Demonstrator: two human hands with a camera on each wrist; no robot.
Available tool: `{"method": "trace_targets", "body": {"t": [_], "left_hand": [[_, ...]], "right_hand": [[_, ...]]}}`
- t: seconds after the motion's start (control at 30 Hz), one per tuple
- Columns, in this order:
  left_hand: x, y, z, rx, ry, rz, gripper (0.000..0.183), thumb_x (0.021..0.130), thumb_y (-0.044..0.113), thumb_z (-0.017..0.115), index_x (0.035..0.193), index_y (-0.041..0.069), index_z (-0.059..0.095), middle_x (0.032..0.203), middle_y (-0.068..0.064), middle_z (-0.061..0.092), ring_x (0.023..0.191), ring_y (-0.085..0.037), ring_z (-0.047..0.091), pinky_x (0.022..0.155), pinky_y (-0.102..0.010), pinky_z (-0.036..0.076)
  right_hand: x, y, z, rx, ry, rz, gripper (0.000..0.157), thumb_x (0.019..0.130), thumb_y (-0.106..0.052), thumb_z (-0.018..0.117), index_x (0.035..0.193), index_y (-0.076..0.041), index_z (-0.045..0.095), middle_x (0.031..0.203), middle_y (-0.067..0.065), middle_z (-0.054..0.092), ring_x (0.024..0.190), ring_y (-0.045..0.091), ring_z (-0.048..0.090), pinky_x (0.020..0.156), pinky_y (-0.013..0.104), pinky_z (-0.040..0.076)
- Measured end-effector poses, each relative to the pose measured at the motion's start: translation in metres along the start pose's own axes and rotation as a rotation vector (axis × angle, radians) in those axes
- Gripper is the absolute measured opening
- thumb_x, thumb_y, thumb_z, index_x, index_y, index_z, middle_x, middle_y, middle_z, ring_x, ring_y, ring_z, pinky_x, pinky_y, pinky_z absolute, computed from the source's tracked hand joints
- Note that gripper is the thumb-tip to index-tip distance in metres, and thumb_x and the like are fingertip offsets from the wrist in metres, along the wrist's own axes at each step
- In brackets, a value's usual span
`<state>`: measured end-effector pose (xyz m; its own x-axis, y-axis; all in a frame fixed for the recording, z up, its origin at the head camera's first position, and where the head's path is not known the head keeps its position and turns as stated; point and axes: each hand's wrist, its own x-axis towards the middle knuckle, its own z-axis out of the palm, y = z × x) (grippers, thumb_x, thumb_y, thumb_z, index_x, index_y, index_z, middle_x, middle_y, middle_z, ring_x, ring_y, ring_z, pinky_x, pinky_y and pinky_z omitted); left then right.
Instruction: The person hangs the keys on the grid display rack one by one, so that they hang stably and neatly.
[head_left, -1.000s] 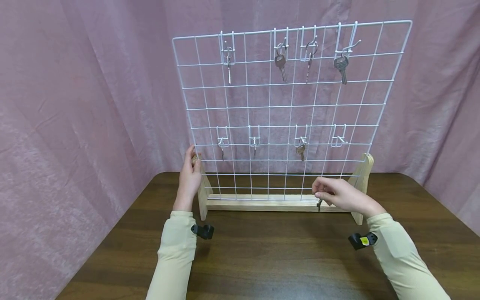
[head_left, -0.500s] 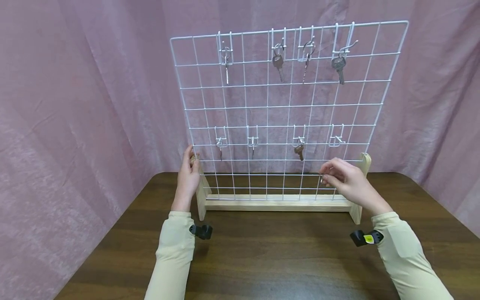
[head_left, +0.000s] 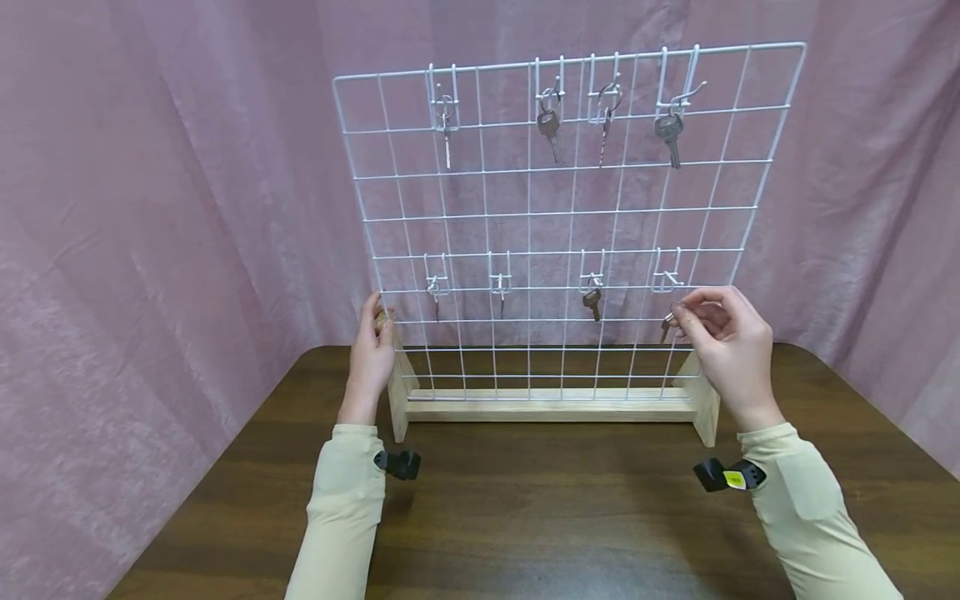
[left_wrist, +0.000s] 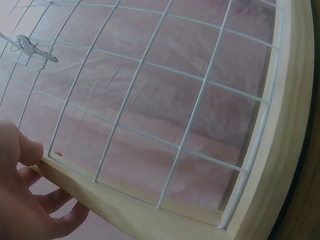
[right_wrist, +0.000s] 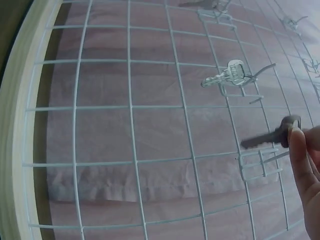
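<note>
My left hand [head_left: 370, 354] grips the left wooden upright [left_wrist: 100, 202] of a white wire grid rack, thumb on one side and fingers curled behind. At the right, my right hand [head_left: 731, 346] pinches a small key [head_left: 666, 327] by its head end between thumb and finger. In the right wrist view the key [right_wrist: 265, 138] points left, its blade overlapping the grid near a bare hook [right_wrist: 260, 165]. That bare hook [head_left: 667, 281] is the rightmost of the lower row, just above the held key in the head view.
Other hooks carry hanging keys: several along the top row, such as one key [head_left: 549, 122], and three in the lower row, including a brownish key [head_left: 592, 302]. A wooden base bar [head_left: 547, 412] stands on the brown table [head_left: 547, 500]. A pink curtain [head_left: 187, 208] hangs behind.
My right hand has risen from near the base bar, moving right with the key to just below the lower right hook. The left hand keeps its grip on the upright.
</note>
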<state>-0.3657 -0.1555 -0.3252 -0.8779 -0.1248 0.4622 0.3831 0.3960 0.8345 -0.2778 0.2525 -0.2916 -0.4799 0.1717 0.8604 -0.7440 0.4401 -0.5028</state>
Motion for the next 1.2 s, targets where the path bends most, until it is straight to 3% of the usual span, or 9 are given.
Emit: {"method": "trace_targets", "body": {"t": [0.2, 0.33, 0.47, 0.73, 1.0, 1.2], "left_hand": [[0.000, 0.000, -0.002, 0.002, 0.005, 0.001, 0.051, 0.104, 0.009, 0.038, 0.152, 0.017, 0.025, 0.151, -0.021, 0.037, 0.136, -0.037, 0.044, 0.112, -0.049, 0.038], [0.001, 0.000, -0.003, 0.003, 0.004, -0.001, 0.051, 0.104, 0.008, 0.037, 0.153, 0.018, 0.025, 0.151, -0.021, 0.037, 0.136, -0.036, 0.043, 0.112, -0.050, 0.038], [0.001, 0.001, -0.003, 0.001, -0.002, -0.002, 0.051, 0.104, 0.010, 0.037, 0.153, 0.018, 0.024, 0.152, -0.020, 0.036, 0.137, -0.035, 0.042, 0.112, -0.049, 0.037], [0.001, 0.000, -0.003, -0.010, 0.008, 0.010, 0.051, 0.104, 0.009, 0.037, 0.152, 0.017, 0.025, 0.151, -0.020, 0.038, 0.136, -0.036, 0.043, 0.113, -0.048, 0.037], [-0.003, -0.004, -0.001, -0.012, 0.002, 0.003, 0.050, 0.104, 0.010, 0.037, 0.152, 0.018, 0.025, 0.151, -0.021, 0.037, 0.135, -0.038, 0.044, 0.111, -0.051, 0.038], [-0.001, -0.004, 0.000, -0.004, 0.001, 0.014, 0.050, 0.104, 0.011, 0.038, 0.152, 0.018, 0.025, 0.150, -0.022, 0.037, 0.134, -0.038, 0.045, 0.110, -0.051, 0.039]], "right_hand": [[0.004, -0.003, 0.001, 0.040, 0.047, 0.066, 0.010, 0.083, 0.015, 0.062, 0.090, 0.008, 0.061, 0.089, -0.005, 0.058, 0.068, -0.005, 0.065, 0.064, 0.010, 0.054], [0.005, -0.003, 0.002, 0.091, 0.081, 0.078, 0.008, 0.084, 0.018, 0.058, 0.091, 0.015, 0.059, 0.090, -0.004, 0.058, 0.069, -0.003, 0.065, 0.066, 0.010, 0.054], [0.007, -0.001, 0.004, 0.148, 0.101, 0.053, 0.010, 0.084, 0.020, 0.056, 0.094, 0.019, 0.057, 0.091, -0.002, 0.057, 0.072, -0.001, 0.066, 0.068, 0.011, 0.054], [0.011, 0.001, 0.008, 0.294, 0.089, 0.002, 0.019, 0.083, 0.023, 0.054, 0.093, 0.009, 0.064, 0.093, 0.002, 0.058, 0.075, 0.004, 0.067, 0.071, 0.013, 0.055], [0.012, 0.002, 0.011, 0.231, 0.151, 0.059, 0.012, 0.085, 0.018, 0.056, 0.094, 0.015, 0.063, 0.093, 0.001, 0.056, 0.074, 0.002, 0.067, 0.072, 0.013, 0.055], [0.011, 0.004, 0.007, 0.205, 0.172, 0.158, 0.020, 0.087, 0.014, 0.057, 0.093, -0.002, 0.067, 0.091, -0.001, 0.056, 0.073, 0.001, 0.066, 0.071, 0.011, 0.054]]}}
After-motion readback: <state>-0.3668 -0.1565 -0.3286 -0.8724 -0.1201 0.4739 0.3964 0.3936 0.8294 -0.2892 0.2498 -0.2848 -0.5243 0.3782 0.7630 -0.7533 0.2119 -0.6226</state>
